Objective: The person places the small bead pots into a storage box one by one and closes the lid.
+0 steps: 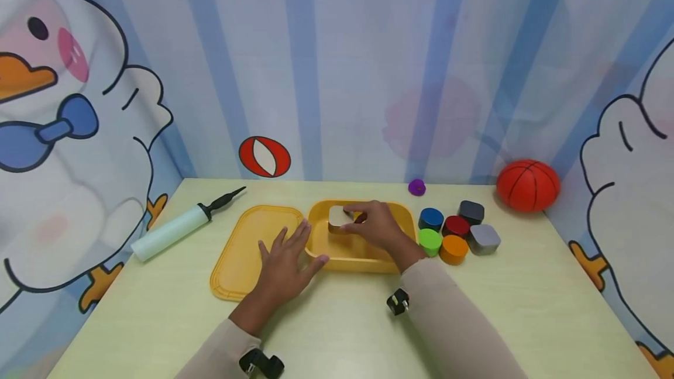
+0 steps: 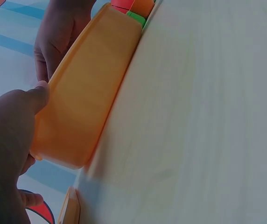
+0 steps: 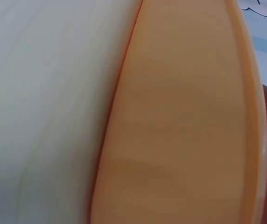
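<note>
Block (image 1: 339,219), pale-topped, lies in the head view just left of the right hand's (image 1: 376,227) fingertips, within the rim of the yellow box (image 1: 358,265). The box's long axis runs side to side across the desk (image 1: 342,320); the block is left of its middle, its top near square. The right hand is nearer, thumb and fingers closed in a pinch at the block's right edge; whether the block touches the box floor I cannot tell. The left hand (image 1: 286,259) is spread, fingers mostly straight, touching the box's left end and gripping nothing; the end wall parts it from the block. The lid (image 1: 247,256) lies left, partly under that hand, with the pump (image 1: 171,238) beyond. Just right of the box, blue (image 1: 431,219), red (image 1: 456,226), green (image 1: 430,242) and orange (image 1: 453,249) rounds crowd near dark (image 1: 471,212) and grey (image 1: 484,239) squares; the ball (image 1: 528,186) is farther right.

Left wrist view: the left thumb is at the rim, the right hand behind it; the box wall hides the block.

Right wrist view: that wall stands in the way, showing only a sliver of hand past the rim.
</note>
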`<state>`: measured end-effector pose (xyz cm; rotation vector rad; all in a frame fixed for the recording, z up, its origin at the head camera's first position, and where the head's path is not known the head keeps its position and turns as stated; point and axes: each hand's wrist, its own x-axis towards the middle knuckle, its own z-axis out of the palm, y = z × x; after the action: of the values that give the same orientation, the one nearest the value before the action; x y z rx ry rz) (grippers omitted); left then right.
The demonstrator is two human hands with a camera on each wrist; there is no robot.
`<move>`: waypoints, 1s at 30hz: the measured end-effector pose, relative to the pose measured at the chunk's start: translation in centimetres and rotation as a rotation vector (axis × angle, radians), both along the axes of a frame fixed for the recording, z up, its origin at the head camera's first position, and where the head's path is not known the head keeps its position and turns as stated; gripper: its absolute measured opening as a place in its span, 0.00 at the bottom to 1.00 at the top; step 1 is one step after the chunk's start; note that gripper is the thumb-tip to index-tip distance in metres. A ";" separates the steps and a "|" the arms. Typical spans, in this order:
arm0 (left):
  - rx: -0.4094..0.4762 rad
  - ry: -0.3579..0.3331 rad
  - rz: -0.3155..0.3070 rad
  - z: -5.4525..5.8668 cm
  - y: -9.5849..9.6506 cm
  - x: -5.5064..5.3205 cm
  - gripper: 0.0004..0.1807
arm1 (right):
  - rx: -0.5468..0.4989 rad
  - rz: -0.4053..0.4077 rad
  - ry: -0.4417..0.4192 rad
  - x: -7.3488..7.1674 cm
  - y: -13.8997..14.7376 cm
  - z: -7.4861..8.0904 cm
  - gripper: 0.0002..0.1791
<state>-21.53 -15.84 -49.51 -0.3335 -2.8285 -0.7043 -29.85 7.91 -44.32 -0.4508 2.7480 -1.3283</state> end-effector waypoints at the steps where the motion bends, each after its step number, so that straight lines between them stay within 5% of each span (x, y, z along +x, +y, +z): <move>1: 0.001 -0.002 0.002 0.0 0.0 0.0 0.48 | -0.004 0.000 -0.007 -0.1 -0.2 -0.1 0.27; 13: 0.011 -0.030 0.017 0.0 -0.2 0.5 0.48 | -0.047 -0.001 -0.045 -1.4 -2.5 -2.2 0.26; 30: 0.003 -0.014 0.014 0.0 0.1 0.1 0.47 | -0.019 0.019 -0.083 -1.7 -3.8 -2.2 0.30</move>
<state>-21.40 -15.73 -49.51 -0.3094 -2.8396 -0.7103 -31.52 4.07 -46.54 -0.4126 2.6596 -1.3383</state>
